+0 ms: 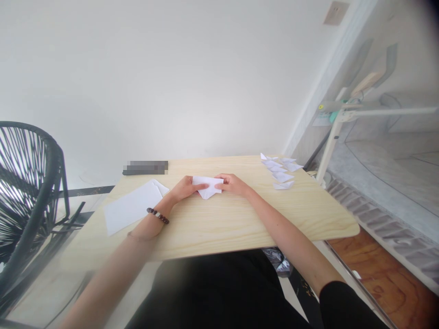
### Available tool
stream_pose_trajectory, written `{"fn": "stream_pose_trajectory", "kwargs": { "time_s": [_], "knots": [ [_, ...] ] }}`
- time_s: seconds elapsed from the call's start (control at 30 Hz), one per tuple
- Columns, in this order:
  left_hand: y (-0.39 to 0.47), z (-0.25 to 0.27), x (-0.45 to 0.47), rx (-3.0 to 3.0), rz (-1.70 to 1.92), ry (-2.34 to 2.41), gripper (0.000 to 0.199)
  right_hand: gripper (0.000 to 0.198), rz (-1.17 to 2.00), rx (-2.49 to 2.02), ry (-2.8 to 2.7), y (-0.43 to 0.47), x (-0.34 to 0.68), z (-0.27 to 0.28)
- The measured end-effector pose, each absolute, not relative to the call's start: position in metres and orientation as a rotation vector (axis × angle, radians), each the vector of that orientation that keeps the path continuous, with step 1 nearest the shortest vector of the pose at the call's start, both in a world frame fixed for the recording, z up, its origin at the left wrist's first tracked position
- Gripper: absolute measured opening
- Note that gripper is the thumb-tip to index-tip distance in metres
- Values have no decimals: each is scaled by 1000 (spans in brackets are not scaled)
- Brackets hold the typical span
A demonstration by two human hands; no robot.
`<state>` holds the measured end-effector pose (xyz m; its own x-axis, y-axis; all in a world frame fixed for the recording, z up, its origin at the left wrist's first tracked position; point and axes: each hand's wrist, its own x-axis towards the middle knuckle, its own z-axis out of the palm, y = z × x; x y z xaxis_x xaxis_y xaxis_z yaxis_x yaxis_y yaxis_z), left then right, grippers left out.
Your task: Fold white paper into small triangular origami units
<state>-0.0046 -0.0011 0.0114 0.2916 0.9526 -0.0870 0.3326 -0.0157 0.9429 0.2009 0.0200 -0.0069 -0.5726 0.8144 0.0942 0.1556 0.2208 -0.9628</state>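
Between my two hands is a folded sheet of white paper (207, 181), held just above the middle of the table. Its upper edge is straight, and a pointed flap hangs down below. My left hand (187, 188) pinches its left end with the thumb on the near face. At the other end my right hand (232, 183) grips it the same way, thumb in front and fingers behind. Several folded white paper boats (281, 176) stand in a group to the right of my right hand. A stack of flat white paper (135, 205) lies left, partly behind my left wrist.
The light wooden table (219, 228) meets a white wall at the back. A dark, pixelated long object (146, 167) lies at its far left corner. A black woven chair (30, 192) is at the left, and a white metal frame (331, 151) stands to the right.
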Motion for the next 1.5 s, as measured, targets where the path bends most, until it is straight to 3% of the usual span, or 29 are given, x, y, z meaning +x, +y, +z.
{"fn": "stream_pose_trajectory", "kwargs": {
  "time_s": [0.27, 0.53, 0.87, 1.5],
  "knots": [
    [2, 6, -6, 1552, 755, 1029, 42, 26, 1287, -943, -1627, 17, 199, -8],
    [3, 5, -6, 1572, 758, 1088, 43, 34, 1314, -937, -1755, 16, 203, -4],
    [5, 1, -9, 1493, 780, 1036, 43, 36, 1088, -1013, -1717, 18, 201, -10],
    [8, -3, -9, 1483, 848, 973, 29, 34, 1088, -1006, -1622, 23, 200, -13]
  ]
}}
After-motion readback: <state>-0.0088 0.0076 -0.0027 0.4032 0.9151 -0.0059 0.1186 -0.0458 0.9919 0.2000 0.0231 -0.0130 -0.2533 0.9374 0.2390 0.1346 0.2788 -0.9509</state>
